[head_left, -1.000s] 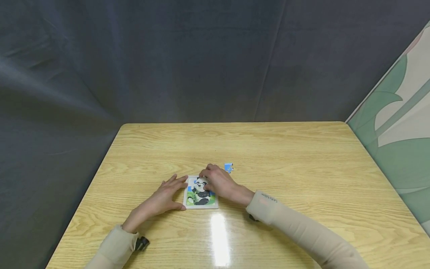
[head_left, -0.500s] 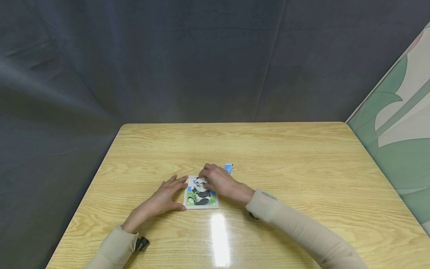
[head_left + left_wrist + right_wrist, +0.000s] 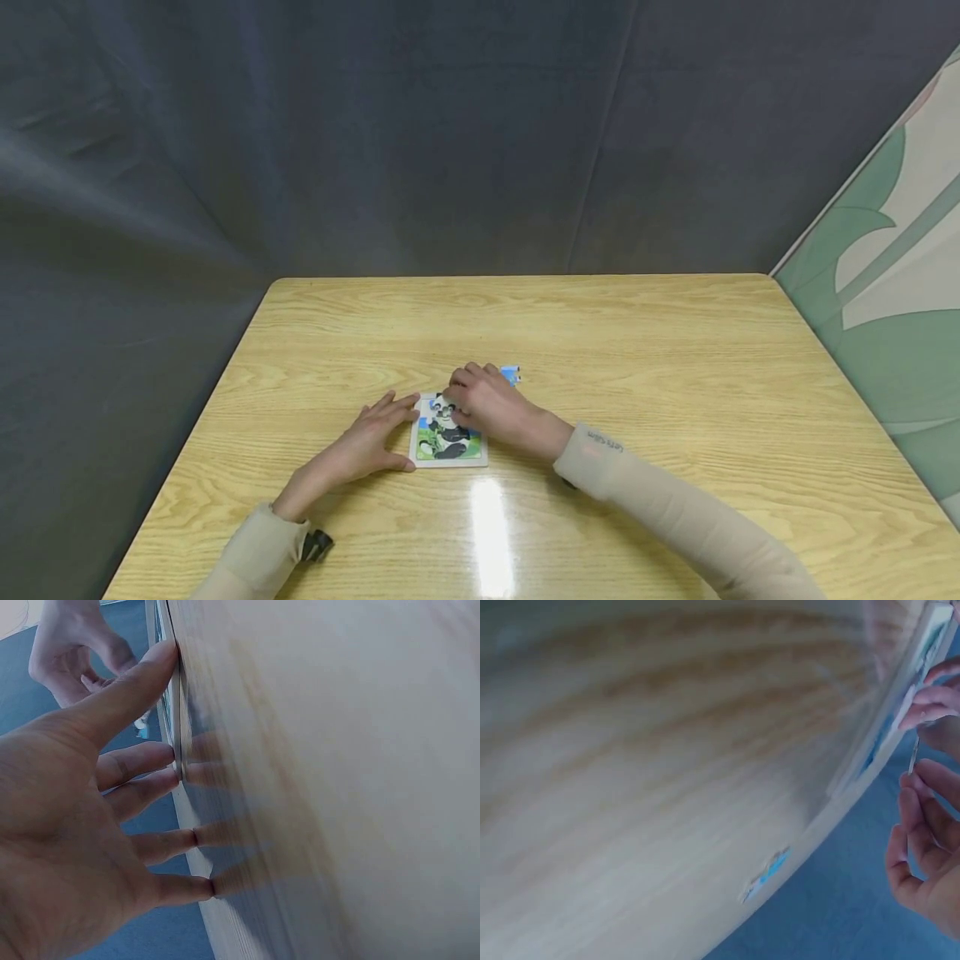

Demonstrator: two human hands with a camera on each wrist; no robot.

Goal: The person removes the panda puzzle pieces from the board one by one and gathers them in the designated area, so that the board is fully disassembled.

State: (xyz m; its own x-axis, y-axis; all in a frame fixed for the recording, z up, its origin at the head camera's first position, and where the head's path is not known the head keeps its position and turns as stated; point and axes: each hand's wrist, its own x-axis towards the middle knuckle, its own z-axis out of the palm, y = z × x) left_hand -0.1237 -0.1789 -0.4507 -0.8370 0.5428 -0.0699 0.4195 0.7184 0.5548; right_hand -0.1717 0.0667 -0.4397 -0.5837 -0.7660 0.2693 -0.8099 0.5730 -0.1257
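Observation:
A small panda jigsaw puzzle in a white frame (image 3: 448, 463) lies flat on the wooden table. At its left side my left hand (image 3: 367, 437) rests, fingers spread and straight. In the left wrist view the thumb and fingertips touch the frame's edge and the tabletop. Over the puzzle's upper right my right hand (image 3: 498, 407) is bent at the fingers. It pinches a thin puzzle piece (image 3: 913, 756), seen edge-on in the right wrist view and tilted up from the board. The right hand hides the puzzle's upper right corner.
A loose blue puzzle piece (image 3: 512, 375) lies on the table just beyond the right hand. The wooden table (image 3: 645, 350) reaches back to a dark curtain (image 3: 450, 133). A green and white patterned panel (image 3: 892, 317) stands on the right.
My right hand has shifted slightly, now partly covering the loose blue piece, and the panda's head area looks more tilted. My left hand stays in place.

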